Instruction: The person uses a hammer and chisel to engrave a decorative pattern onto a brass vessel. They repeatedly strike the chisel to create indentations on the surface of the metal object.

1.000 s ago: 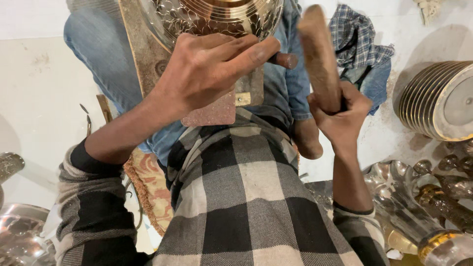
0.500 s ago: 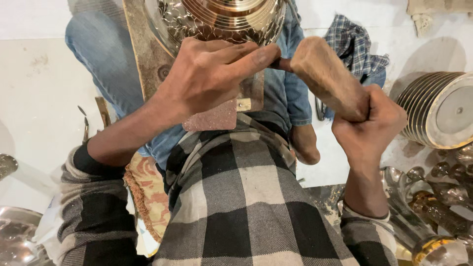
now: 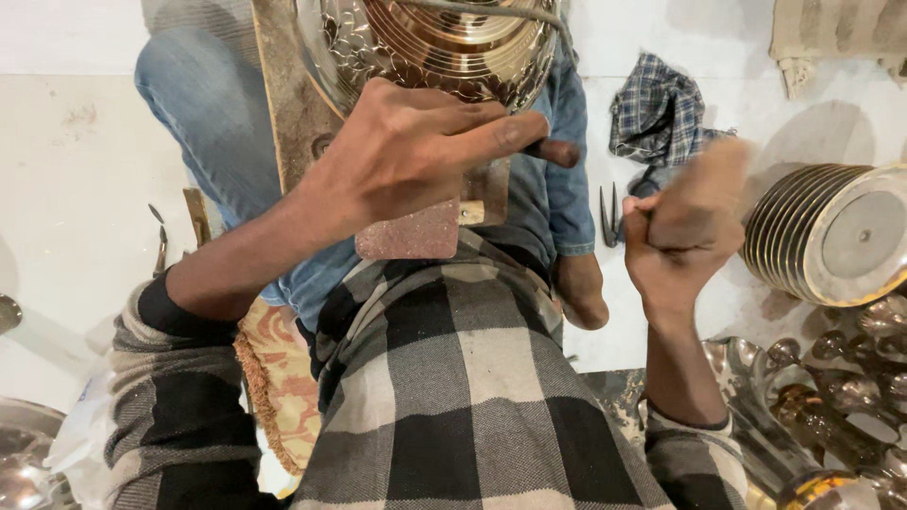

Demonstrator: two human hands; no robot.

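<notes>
- Across the head view, compared with the frames just before, the right hand [image 3: 685, 236] has swung down and out to the right; it is closed in a fist round a wooden mallet [image 3: 704, 184], which now shows only as a brown blur above the knuckles, where a moment earlier it stood clear and upright, then tilted toward the punch; the blur suggests a fast stroke, probably the hammering in mid-swing.
- Left hand [image 3: 416, 156] has barely shifted; its fingers are curled and pinched round a small dark punch [image 3: 553, 151], whose tip juts past the forefinger; the hand rests against the engraved brass vessel [image 3: 444, 47], which sits at the top of the frame, braced on a wooden board [image 3: 283, 94] over the knees.
- Under the left hand lies a pinkish gritty pad [image 3: 411, 231].
- Further right on the floor: a checked cloth [image 3: 661, 109], dark metal shears [image 3: 609, 212], a ribbed metal pot [image 3: 831, 236] on its side, and shiny metalware [image 3: 831, 378]; none blocks the swing, though the shears lie near the right hand.
</notes>
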